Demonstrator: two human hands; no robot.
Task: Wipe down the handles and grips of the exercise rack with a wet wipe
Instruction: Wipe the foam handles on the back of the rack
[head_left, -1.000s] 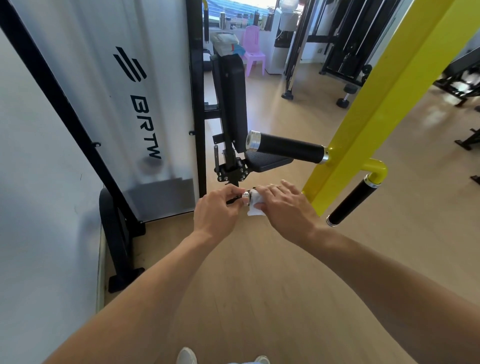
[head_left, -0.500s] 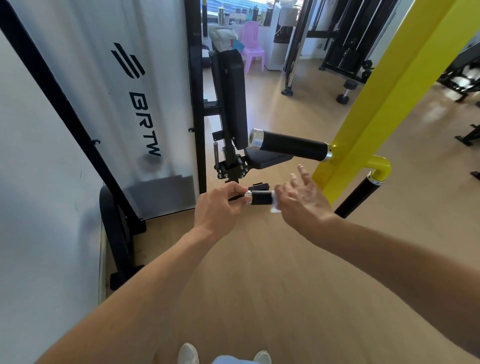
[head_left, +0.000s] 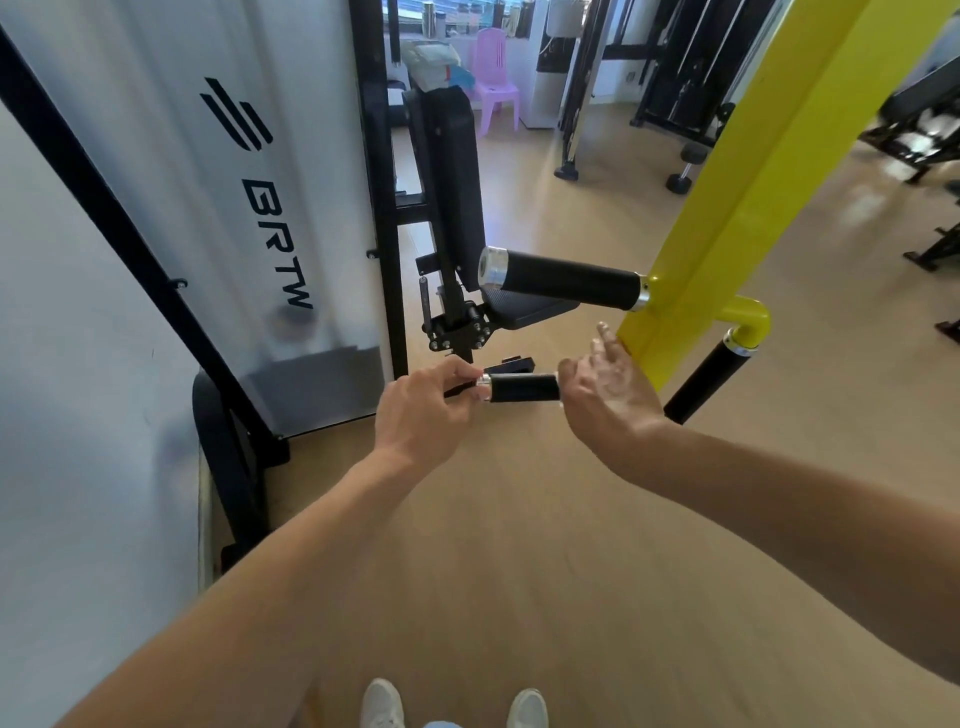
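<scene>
Three black grips are counted around the yellow upright (head_left: 743, 218), which serves as the landmark. The long upper grip (head_left: 563, 279) juts out from the upright's left face and ends in a silver cap. The short lower grip (head_left: 522, 387) lies below it, nearer the camera, also capped in silver. The angled grip (head_left: 706, 382) hangs from a yellow elbow on the upright's right side.

Two bare hands are seen. The left hand (head_left: 423, 410) is closed narrowly, its fingertips pinched on the capped end of the short lower grip. The right hand (head_left: 608, 400) is held at that grip's other end, nearest the upright, with the fingers loosely spread and one fingertip close to the yellow paint; whether anything is held in it cannot be told. The wet wipe cannot be made out; it may be hidden behind the right hand.

Left of the upright, one black padded seat back (head_left: 452, 187) is mounted on a black frame, and beyond it a white shroud panel (head_left: 171, 182) is printed with a three-bar logo and the letters "BRTW". The floor (head_left: 519, 545) is pale wood-look. Behind the upright, one lilac plastic chair (head_left: 496, 83) and more black machines are visible. Two white shoes (head_left: 382, 704) are seen at the bottom edge.
</scene>
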